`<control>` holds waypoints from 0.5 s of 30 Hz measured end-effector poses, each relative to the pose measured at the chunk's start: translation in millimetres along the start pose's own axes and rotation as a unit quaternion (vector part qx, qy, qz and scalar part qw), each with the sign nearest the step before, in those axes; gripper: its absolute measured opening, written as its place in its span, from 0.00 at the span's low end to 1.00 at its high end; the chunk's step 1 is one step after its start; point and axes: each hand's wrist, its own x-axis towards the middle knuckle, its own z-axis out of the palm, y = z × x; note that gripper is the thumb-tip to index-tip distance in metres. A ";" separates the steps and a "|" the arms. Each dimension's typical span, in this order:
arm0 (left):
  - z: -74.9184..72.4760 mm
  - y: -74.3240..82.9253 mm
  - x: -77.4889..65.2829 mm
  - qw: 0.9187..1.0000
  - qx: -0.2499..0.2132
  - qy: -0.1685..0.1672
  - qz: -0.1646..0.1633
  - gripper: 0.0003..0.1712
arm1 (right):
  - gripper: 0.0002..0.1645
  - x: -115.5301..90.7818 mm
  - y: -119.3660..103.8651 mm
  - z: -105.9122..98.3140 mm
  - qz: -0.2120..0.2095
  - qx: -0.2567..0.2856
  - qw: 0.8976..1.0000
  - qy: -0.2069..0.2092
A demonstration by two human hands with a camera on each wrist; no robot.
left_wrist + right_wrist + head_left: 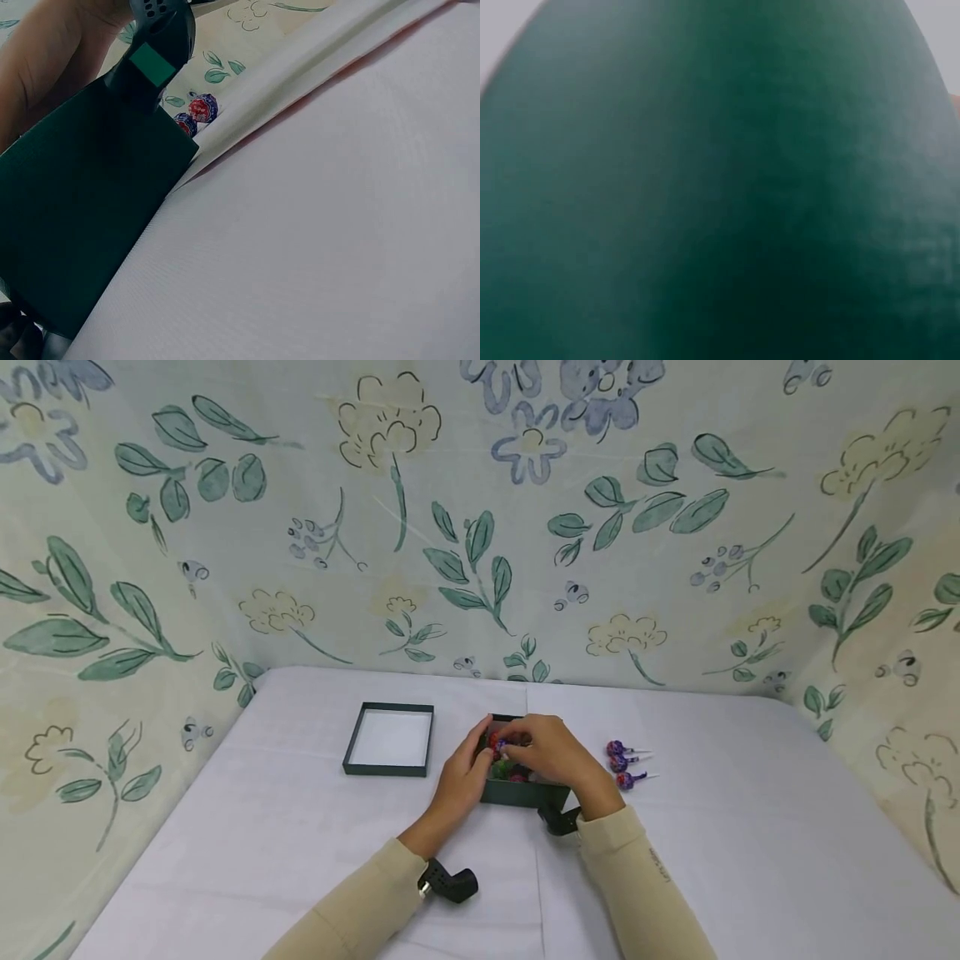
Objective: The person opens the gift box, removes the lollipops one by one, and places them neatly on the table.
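Note:
A dark green box holds several wrapped sweets, some red and purple, some green. My left hand rests along the box's left side, fingers fairly straight and thumb at the rim. From the right, my right hand reaches over into the box. Its curled fingers pinch a purple-and-red wrapped lollipop, whose stick is hidden. The box's outer wall shows large in the left wrist view, and a blurred green surface fills most of the right wrist view.
Left of the box lies a square green-rimmed lid, white inside. Several purple lollipops with white sticks lie to the right. A white cloth covers the table, and a floral curtain hangs behind.

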 end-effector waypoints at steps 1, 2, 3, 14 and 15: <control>0.2 -0.2 -0.2 1.000 0.000 -0.001 -0.002 0.30 | 0.14 -0.7 -0.7 -1.0 0.003 0.002 1.000 0.000; 0.3 -0.5 0.0 1.000 0.000 -0.001 -0.004 0.30 | 0.14 -1.4 -1.3 -2.0 0.007 0.005 1.000 0.001; 0.3 -0.5 0.1 1.000 -0.001 -0.002 -0.003 0.30 | 0.14 -2.0 -1.8 -2.8 0.009 0.009 1.000 0.002; -0.4 -1.9 -0.7 1.000 -0.004 -0.005 -0.005 0.29 | 0.13 -5.1 0.6 -7.2 0.011 0.012 1.000 0.019; -0.6 -1.7 -0.6 1.000 -0.005 -0.005 -0.005 0.29 | 0.13 -5.4 0.7 -8.5 0.009 0.008 1.000 0.023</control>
